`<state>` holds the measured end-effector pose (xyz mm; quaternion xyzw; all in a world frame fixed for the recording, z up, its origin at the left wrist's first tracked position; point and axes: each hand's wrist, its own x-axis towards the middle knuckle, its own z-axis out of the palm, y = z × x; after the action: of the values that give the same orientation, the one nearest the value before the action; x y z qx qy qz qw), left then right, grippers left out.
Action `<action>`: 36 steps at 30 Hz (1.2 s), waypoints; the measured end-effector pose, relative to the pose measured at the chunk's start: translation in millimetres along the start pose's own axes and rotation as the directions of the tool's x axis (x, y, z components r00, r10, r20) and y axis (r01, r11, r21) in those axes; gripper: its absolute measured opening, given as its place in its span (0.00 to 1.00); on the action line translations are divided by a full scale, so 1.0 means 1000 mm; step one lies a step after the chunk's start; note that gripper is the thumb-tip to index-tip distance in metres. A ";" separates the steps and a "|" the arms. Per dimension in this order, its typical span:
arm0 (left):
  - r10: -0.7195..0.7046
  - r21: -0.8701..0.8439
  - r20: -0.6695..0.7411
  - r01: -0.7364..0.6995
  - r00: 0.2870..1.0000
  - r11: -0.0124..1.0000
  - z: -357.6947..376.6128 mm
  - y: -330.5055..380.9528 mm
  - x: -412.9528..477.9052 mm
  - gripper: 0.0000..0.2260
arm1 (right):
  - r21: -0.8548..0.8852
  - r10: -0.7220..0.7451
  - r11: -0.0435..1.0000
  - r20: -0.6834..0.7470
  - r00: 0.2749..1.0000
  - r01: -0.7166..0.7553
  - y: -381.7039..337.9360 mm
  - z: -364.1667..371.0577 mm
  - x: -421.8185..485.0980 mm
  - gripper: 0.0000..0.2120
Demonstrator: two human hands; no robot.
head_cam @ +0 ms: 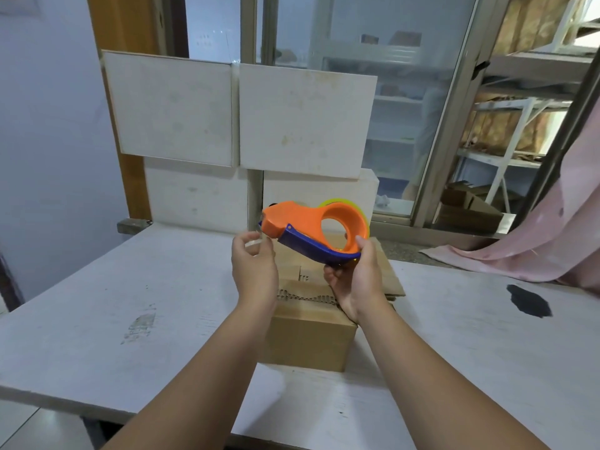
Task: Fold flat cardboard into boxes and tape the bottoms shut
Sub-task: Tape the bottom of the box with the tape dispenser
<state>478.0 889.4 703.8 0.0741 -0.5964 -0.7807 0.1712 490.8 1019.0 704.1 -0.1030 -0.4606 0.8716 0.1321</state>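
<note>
One dispenser (302, 219), one box (308, 339), perhaps one pinched tape strip (255, 243).

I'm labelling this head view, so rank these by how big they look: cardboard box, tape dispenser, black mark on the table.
Largest, tied: cardboard box and tape dispenser look alike; the dispenser is held nearer the camera, so unranked.
Smallest: black mark.

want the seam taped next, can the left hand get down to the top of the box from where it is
Probably yes. The left hand hovers right above the box, nothing between them; it seems to pinch the tape end drawn from the tape dispenser in the right hand.
</note>
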 end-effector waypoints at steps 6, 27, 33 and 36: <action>0.058 0.014 -0.094 -0.057 0.994 0.998 -0.002 0.000 -0.002 0.07 | 0.066 0.014 0.998 -0.003 1.000 -0.014 0.000 -0.001 0.000 0.16; 0.313 -0.102 -0.083 -0.320 0.946 0.942 -0.002 0.003 -0.022 0.12 | 0.194 0.006 0.981 -0.147 0.989 0.023 -0.004 0.000 0.002 0.14; 0.389 0.063 0.072 -0.393 0.919 0.917 0.000 -0.007 -0.021 0.08 | 0.317 0.034 0.948 -0.153 0.988 0.017 -0.006 -0.001 0.003 0.09; 0.346 0.102 0.123 -0.358 0.930 0.928 0.000 -0.004 -0.020 0.05 | 0.376 0.016 0.927 -0.038 0.999 0.000 -0.009 -0.004 0.001 0.12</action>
<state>496.2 897.7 698.2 -0.0640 -0.6546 -0.7021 0.2729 491.9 1026.9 709.3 -0.0953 -0.2818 0.9420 0.1551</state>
